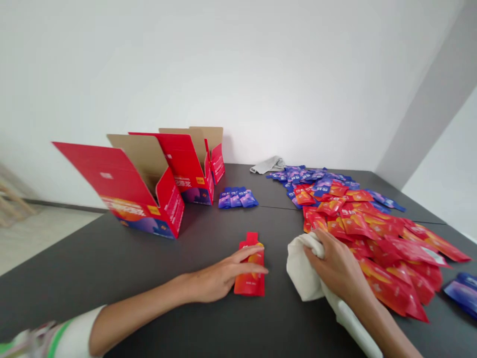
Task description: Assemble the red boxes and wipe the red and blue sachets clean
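Flat on the dark table lies a red pouch (250,284) with orange print and a narrow tab at its top. My left hand (219,276) reaches over it from the left, fingers stretched out and apart across its middle; whether they press on it I cannot tell. A white cloth (302,271) is bunched in my right hand (337,263), whose fingers are wrapped round it. The cloth hangs down to the tabletop, and its long end trails under my right forearm. Just right of that hand spreads a heap of red pouches (372,243).
Open red cartons (145,211) stand in a row at the left, flaps up. Three blue pouches (235,198) lie beside them. More blue pouches (298,175) are piled at the back, near a grey cloth (269,164). Another blue pouch (464,293) lies at the right edge.
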Tool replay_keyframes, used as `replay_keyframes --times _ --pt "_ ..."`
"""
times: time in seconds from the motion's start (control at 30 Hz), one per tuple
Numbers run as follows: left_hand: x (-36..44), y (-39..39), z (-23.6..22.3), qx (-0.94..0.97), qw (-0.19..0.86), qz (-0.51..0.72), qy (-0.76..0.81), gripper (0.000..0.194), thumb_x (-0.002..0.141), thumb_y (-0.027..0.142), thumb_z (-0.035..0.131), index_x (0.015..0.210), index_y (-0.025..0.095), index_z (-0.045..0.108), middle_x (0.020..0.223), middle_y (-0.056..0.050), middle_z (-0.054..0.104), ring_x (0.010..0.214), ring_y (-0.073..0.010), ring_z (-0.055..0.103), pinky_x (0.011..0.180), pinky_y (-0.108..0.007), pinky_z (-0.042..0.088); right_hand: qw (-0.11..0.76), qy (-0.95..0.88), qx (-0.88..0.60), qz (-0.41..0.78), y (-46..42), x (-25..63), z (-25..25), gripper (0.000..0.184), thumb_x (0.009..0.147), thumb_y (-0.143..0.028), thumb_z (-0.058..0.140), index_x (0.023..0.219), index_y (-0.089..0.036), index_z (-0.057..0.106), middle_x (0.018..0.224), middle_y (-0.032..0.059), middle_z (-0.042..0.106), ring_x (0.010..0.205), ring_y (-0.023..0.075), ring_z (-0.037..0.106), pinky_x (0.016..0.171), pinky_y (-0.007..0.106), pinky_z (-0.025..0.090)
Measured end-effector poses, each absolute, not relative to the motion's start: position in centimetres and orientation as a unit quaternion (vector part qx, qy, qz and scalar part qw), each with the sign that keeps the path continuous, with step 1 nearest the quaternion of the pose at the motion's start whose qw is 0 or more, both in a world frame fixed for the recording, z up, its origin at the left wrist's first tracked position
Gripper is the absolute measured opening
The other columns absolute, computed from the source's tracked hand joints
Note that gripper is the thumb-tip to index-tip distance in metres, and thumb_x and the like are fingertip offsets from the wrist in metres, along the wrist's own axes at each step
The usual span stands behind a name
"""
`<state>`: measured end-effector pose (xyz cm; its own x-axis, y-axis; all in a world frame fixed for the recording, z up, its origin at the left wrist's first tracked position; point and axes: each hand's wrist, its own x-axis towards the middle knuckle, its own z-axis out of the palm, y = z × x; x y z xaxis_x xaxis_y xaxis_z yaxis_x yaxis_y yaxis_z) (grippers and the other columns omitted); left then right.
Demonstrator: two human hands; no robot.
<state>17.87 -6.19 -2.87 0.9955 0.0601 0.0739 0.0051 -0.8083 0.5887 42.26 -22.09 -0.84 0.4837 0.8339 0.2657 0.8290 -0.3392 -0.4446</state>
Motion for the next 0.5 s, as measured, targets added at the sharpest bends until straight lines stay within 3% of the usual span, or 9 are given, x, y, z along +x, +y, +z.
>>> replay_keyframes --times 0.1,0.2,0.33,0.5 --pt "17.0 -6.4 -3.4 0.942 0.304 0.101 0.100 0.042 0.093 0.017 0.027 0.132 0.028 0.040 0.147 -0.002 0.023 0.134 -0.0181 0.025 0.110 -0.036 0.024 0.257 -0.529 -0.809 0.017 -21.7 41.6 -1.6 0.011 0.079 -0.028 0.051 0.089 -0.023 0.053 0.085 0.0025 0.060 0.080 0.0185 0.057 0.062 0.024 0.032" --pt "16.7 -6.8 -3.6 0.911 0.288 0.168 0.244 0.041 0.093 0.035 0.034 0.133 0.025 0.035 0.140 -0.006 0.034 0.128 -0.0202 0.034 0.108 -0.038 0.028 0.258 -0.546 -0.796 0.028 -21.6 41.1 -1.9 0.012 0.080 -0.028 0.050 0.090 -0.023 0.053 0.088 0.0023 0.060 0.081 0.0180 0.057 0.064 0.024 0.033" --pt "17.0 -8.6 -3.0 0.892 0.315 0.141 0.293 0.076 0.072 0.056 0.060 0.135 0.024 0.033 0.134 -0.008 0.039 0.122 -0.0253 0.038 0.103 -0.040 0.033 0.253 -0.564 -0.785 0.039 -21.7 40.3 -1.8 0.013 0.080 -0.027 0.049 0.091 -0.022 0.053 0.085 0.0015 0.058 0.079 0.0175 0.057 0.065 0.024 0.035" --pt "18.2 -10.6 -2.8 0.885 0.343 0.125 0.290 0.097 0.055 0.049 0.074 0.138 0.023 0.030 0.136 -0.008 0.035 0.126 -0.0284 0.031 0.106 -0.041 0.027 0.279 -0.579 -0.765 0.046 -21.6 39.5 -1.5 0.014 0.079 -0.026 0.049 0.092 -0.022 0.054 0.085 0.0013 0.058 0.077 0.0166 0.055 0.065 0.024 0.037"
